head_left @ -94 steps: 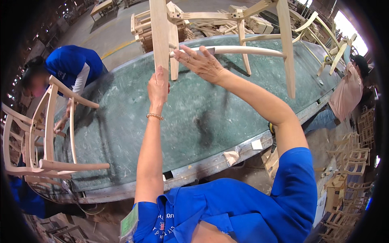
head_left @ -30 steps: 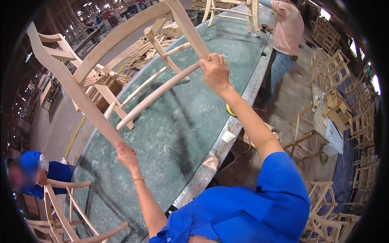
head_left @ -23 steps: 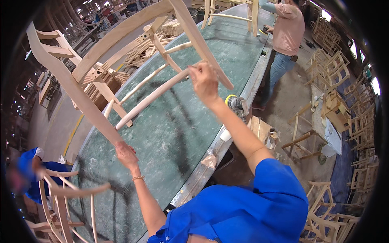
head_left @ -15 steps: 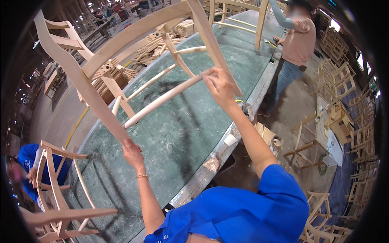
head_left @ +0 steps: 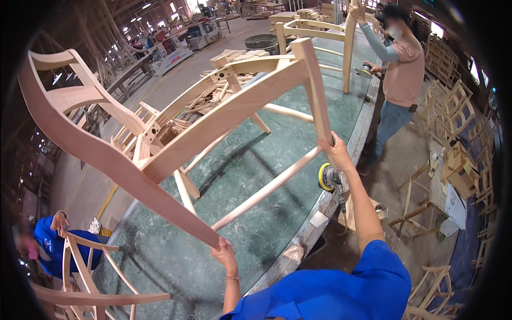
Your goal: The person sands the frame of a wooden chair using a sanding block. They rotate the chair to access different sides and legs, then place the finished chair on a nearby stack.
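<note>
I hold a bare wooden chair frame (head_left: pixel 176 144) tilted in the air above a long green-topped workbench (head_left: pixel 250 176). My left hand (head_left: pixel 225 254) grips the end of its long curved back leg near the bench's front edge. My right hand (head_left: pixel 335 152) is closed around the lower end of a straight front leg, higher up and to the right. The frame's rungs and seat rails stretch between my two hands.
A yellow-padded orbital sander (head_left: pixel 332 180) rests at the bench's right edge. A person in a pink shirt (head_left: pixel 397 74) works on another chair frame (head_left: pixel 320 37) at the far end. A person in blue (head_left: pixel 50 242) holds a chair frame (head_left: pixel 80 277) at lower left. Stacked frames (head_left: pixel 458 122) line the right.
The chair frame has swung closer to me and rotated, its back now at upper left. My right hand slid from the rung to a front leg; my left hand stays on the back leg.
</note>
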